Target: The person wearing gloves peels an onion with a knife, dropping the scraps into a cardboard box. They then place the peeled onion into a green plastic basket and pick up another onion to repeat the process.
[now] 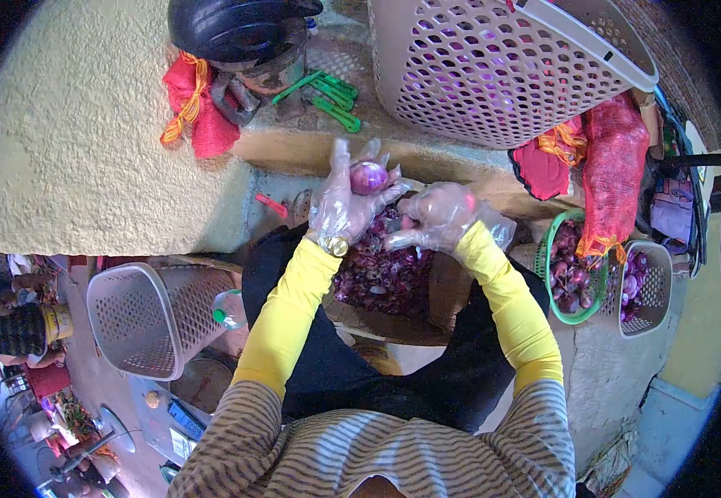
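My left hand (339,203), in a clear plastic glove, holds a peeled purple onion (369,178) against its raised fingers. Close on its right is my gloved right hand (439,214), fingers curled. Bits of red and pink show through that glove, but what it grips is mostly hidden. Both hands are over a cardboard box (452,290) between my knees, which holds a heap of purple onion skins (381,278). The hands are slightly apart, and the onion does not touch the right hand.
A large perforated basket (493,79) of onions stands on the ledge. To the right are a green basket (541,264) and a smaller pale basket (662,282), both with onions, and a red mesh sack (613,170). Green-handled tools (335,95) lie behind; another pale basket (132,319) is left.
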`<act>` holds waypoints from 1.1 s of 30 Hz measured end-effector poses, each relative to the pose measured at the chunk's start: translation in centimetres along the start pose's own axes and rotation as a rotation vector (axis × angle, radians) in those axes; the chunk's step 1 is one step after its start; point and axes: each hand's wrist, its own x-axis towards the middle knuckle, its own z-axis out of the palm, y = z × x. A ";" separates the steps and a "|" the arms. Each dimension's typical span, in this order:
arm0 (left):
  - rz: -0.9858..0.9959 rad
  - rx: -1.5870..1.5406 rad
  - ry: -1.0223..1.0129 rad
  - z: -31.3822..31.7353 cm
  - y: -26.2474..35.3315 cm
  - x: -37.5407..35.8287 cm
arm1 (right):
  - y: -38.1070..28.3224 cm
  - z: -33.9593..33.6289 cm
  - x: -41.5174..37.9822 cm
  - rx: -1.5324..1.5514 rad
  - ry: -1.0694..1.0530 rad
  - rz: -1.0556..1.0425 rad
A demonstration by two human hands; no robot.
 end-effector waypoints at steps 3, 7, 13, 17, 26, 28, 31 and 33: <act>0.088 0.059 -0.082 -0.8 -0.5 0.2 | 0.7 1.1 0.3 0.049 0.077 0.044; 0.081 -0.056 -0.055 -0.7 -0.8 0.9 | 0.0 0.3 0.4 0.074 0.151 0.187; 0.013 0.050 -0.077 1.2 -1.2 -0.2 | -1.3 -0.8 0.7 0.303 0.341 0.319; 0.104 -0.041 -0.007 1.8 -2.5 0.4 | -0.9 0.3 1.2 0.237 0.435 0.284; 0.261 0.034 0.053 1.2 -3.3 1.3 | -1.2 -0.6 1.2 0.176 0.320 0.375; 0.274 0.061 0.065 0.9 -3.3 1.5 | -0.9 0.1 1.4 0.242 0.383 0.333; 0.251 0.164 -0.022 -0.3 -3.0 1.6 | -1.2 -0.3 1.4 0.190 0.309 0.383; 0.261 0.196 -0.004 -0.2 -3.0 1.4 | -1.2 -0.1 1.4 0.202 0.314 0.376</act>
